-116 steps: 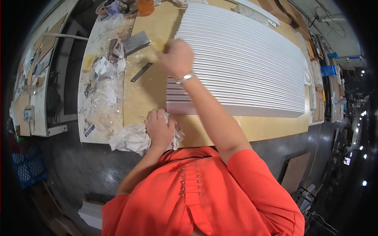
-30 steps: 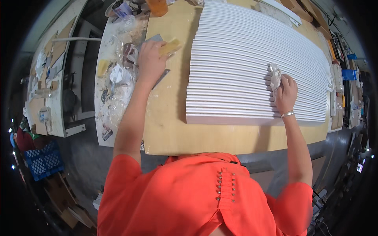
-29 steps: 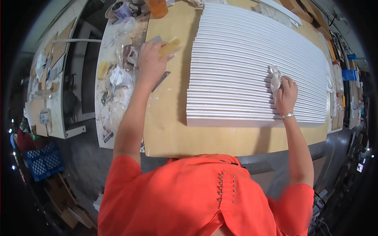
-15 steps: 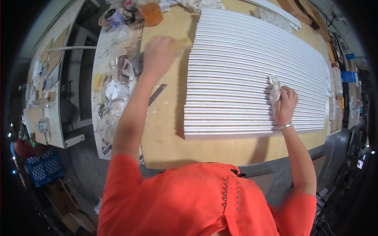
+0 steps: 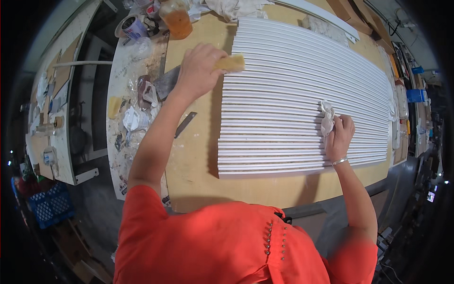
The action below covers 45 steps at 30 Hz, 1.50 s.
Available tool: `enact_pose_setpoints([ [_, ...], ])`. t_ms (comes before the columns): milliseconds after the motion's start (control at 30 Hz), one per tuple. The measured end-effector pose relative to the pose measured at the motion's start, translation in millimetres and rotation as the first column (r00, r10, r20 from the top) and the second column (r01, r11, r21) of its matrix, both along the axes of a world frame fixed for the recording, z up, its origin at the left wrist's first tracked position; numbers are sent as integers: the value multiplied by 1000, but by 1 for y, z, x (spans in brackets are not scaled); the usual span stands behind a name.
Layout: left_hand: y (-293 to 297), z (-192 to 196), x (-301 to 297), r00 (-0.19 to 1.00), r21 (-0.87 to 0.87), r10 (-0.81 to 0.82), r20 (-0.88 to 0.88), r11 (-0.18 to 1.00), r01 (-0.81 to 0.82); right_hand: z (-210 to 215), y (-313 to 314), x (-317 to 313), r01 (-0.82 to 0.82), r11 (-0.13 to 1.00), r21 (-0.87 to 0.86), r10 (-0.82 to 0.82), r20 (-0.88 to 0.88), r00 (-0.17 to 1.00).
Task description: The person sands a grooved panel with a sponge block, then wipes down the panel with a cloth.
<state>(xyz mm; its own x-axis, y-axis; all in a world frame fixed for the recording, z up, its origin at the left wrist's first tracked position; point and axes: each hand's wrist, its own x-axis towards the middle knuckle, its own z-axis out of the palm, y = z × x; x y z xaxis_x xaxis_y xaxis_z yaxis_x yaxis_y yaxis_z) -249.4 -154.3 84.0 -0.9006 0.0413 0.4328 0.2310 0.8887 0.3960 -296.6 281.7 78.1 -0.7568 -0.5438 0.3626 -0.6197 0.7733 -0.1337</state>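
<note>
Our left hand (image 5: 198,71) has its grip closed around a yellow sponge (image 5: 231,63), fingers wrapped over the top and the sponge pressed flat on the near-left end of the white slats (image 5: 302,94). The sponge looks soft and springy, so we judge that it squashes easily; holding it across its back, as we do, seems the best hold.

Our right hand (image 5: 339,138) has its grip bunched tight on a crumpled white rag (image 5: 327,118), which sticks out just past the fingertips and touches the slats. The rag is limp and light, so we judge it only works when balled in the fist.

The slats lie side by side under both grips, covering most of the wooden surface (image 5: 198,156). They look thin, long and smooth, probably light singly but bendy; we judge that they would slide apart if pushed sideways, so pressure should run along their length.

Beyond the left grip stands a jar of orange liquid (image 5: 176,19), and to its left lie a scraper (image 5: 166,83) and scraps of plastic wrap (image 5: 137,118).
</note>
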Motion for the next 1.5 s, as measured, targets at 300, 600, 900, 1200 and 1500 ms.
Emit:
enact_pose_setpoints([
  [300, -2, -3, 0, 995, -48, 99, -8, 994, -99, 0, 1, -2, -6, 1000, -11, 6, 0, 1000],
  [600, 7, -15, -29, 990, -29, 141, -14, 990, -141, 2, -1, -1, -2, 1000, -16, 2, 8, 1000],
  [900, -1, -16, -46, 978, -39, 173, -118, 983, -179, 1, 1, -1, 27, 1000, -11, -26, 54, 998],
  [1200, -8, -13, -45, 981, -19, 148, -123, 988, -152, 0, 2, -2, 20, 1000, -15, -20, 41, 999],
  [1500, -9, -15, -74, 962, -72, 200, -188, 974, -216, 2, 0, -2, 9, 999, -33, -8, 53, 999],
])
